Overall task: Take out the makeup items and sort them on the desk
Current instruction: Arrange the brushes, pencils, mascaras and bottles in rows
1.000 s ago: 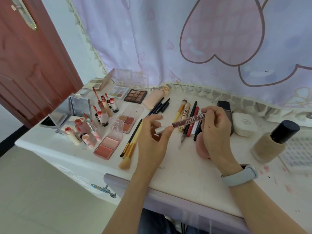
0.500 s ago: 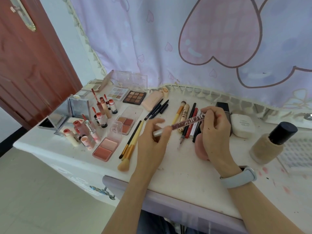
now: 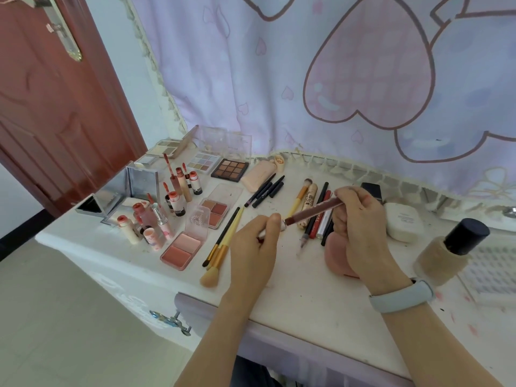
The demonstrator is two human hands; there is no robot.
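Note:
A slim dark-red makeup pen with a silvery end is held over the white desk between both hands. My right hand grips its far end; my left hand pinches the silvery end near the tip. Behind the pen lie several pens and a mascara tube in a row. Left of my hands lie makeup brushes, a blush compact, upright lip glosses and eyeshadow palettes. A pink sponge sits partly hidden under my right hand.
A foundation bottle with a black cap stands at right beside a white compact and a tray of false lashes. Mirrored cases stand at far left. A heart-print curtain hangs behind; the desk's front edge runs below my wrists.
Both hands shifted slightly left and lower with the pen; my left fingers closed tighter over its silvery end. The camera view tilted a little.

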